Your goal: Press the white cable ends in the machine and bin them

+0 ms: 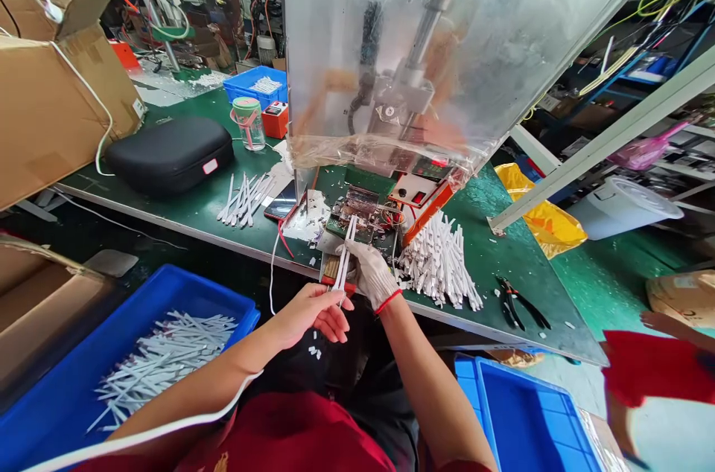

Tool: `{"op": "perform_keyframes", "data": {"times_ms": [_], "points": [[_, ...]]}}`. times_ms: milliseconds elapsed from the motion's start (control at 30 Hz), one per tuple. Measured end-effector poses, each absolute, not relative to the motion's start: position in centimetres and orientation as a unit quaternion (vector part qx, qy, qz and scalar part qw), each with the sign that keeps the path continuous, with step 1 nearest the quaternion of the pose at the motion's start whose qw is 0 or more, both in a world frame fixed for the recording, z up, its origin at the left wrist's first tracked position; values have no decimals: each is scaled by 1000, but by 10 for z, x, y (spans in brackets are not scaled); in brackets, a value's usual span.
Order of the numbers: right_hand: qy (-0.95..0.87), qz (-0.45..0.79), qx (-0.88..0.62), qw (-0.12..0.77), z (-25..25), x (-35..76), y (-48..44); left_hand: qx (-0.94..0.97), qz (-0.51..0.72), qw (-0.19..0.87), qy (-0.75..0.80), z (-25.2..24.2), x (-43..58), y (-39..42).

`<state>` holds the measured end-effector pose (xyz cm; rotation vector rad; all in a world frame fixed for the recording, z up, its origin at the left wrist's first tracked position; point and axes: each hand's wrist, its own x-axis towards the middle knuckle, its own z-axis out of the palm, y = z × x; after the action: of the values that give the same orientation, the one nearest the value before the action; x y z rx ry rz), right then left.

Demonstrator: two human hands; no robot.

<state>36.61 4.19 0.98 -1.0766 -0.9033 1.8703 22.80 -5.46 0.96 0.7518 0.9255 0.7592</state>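
My right hand (372, 275), in a white glove with a red thread at the wrist, holds a pair of thin white plastic strips (345, 257) upright. My bare left hand (310, 316) lies just below, its fingertips at the strips' lower end. Whether it grips them, I cannot tell. Behind the gloved hand stands a bench machine with exposed circuit boards (360, 215). To its right is a heap of white strips (439, 263) on the green bench top (491, 271). A few small white bits (316, 345) show below my left hand.
A blue tray of white strips (161, 368) sits at lower left, and an empty-looking blue tray (530, 412) at lower right. A clear plastic shield (418, 48) rises ahead. Black-handled pliers (519, 304) lie right. A co-worker's red sleeve (659, 368) enters at right.
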Motion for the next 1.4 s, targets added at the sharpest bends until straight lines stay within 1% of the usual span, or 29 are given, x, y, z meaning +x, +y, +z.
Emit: {"op": "perform_keyframes", "data": {"times_ms": [433,633,800,900,1133,1400], "points": [[-359,726,-435,393,5,366,46,345,347,763,422,9,229,-54],[-346,722,-436,411,12,363,52,337,317,781,420,6,229,-49],[-315,723,-452,417,15,354,66,356,310,766,436,7,230,-47],[-294,717,-457,437,11,349,72,357,313,758,448,7,232,-48],[-314,701,-456,450,-5,348,83,378,319,746,446,2,233,-48],[-311,701,-459,449,-4,348,81,385,332,737,445,2,235,-50]]}}
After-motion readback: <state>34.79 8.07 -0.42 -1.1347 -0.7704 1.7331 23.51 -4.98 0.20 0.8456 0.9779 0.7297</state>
